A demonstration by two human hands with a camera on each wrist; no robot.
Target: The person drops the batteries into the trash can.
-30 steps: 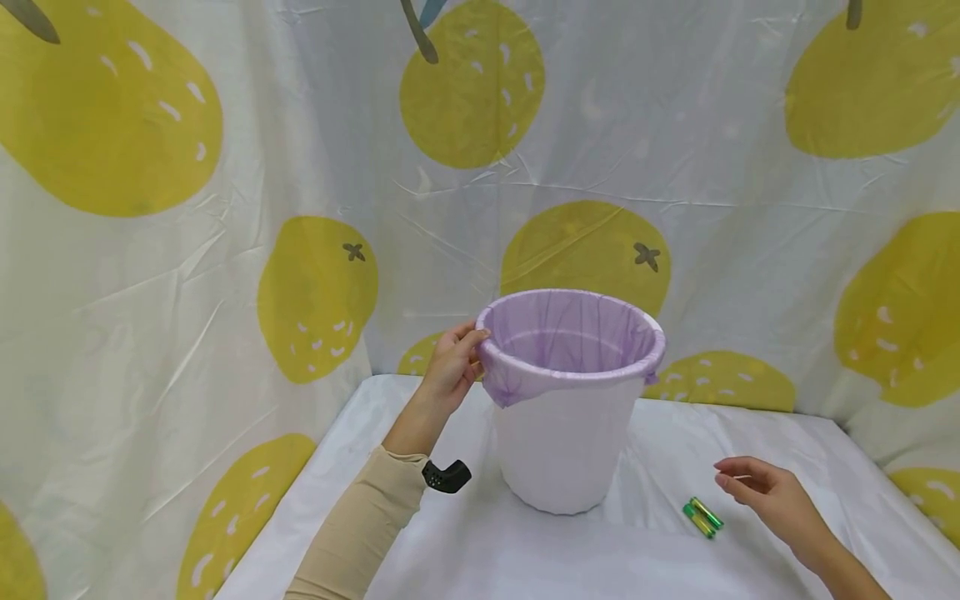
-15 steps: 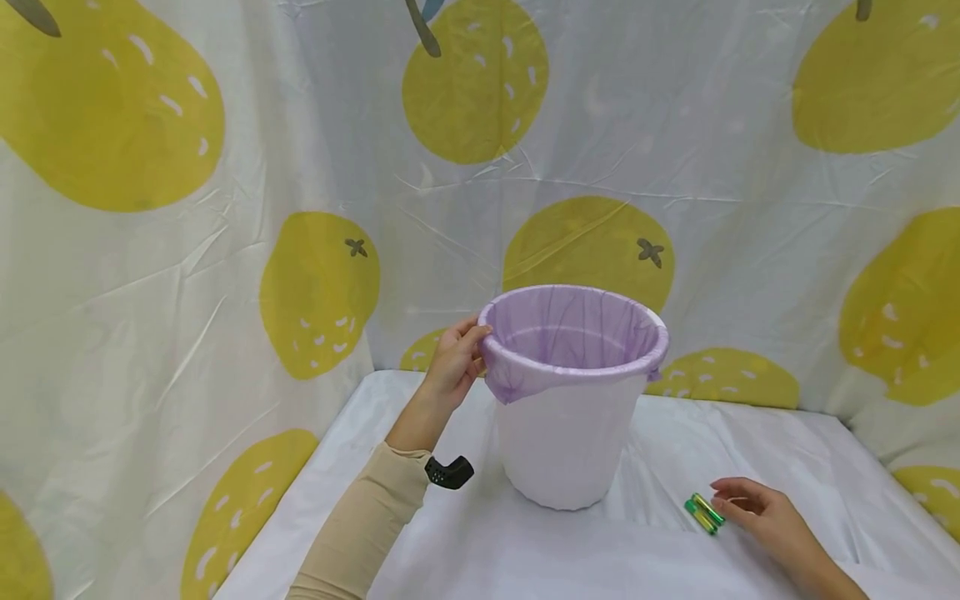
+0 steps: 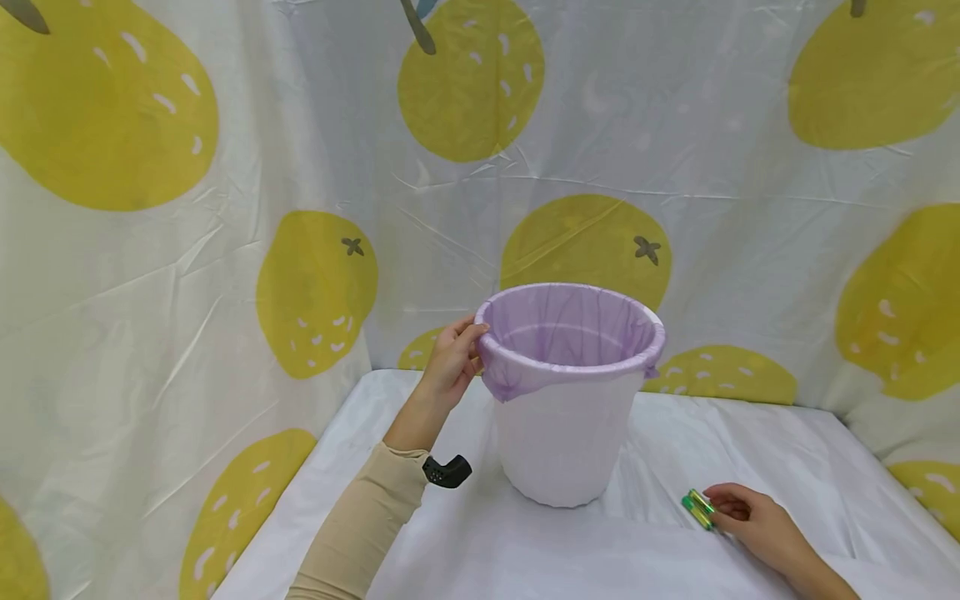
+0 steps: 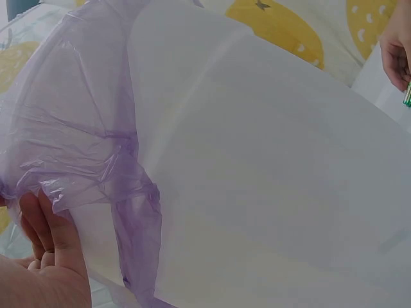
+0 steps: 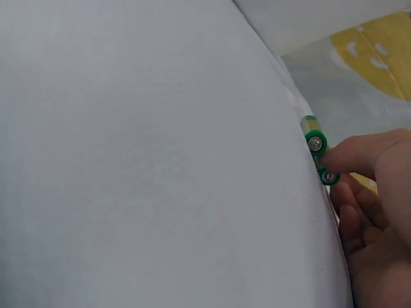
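I find the right hand (image 3: 753,521) pinching two small, hard, light, roll-prone batteries (image 3: 698,507) across their middles on the worktop (image 3: 465,542), while the left hand (image 3: 452,360) grips the bin (image 3: 566,433) rim.

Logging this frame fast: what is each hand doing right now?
Left hand: grips the bin rim over the purple liner.
Right hand: fingers curled, pinching the batteries on the table.
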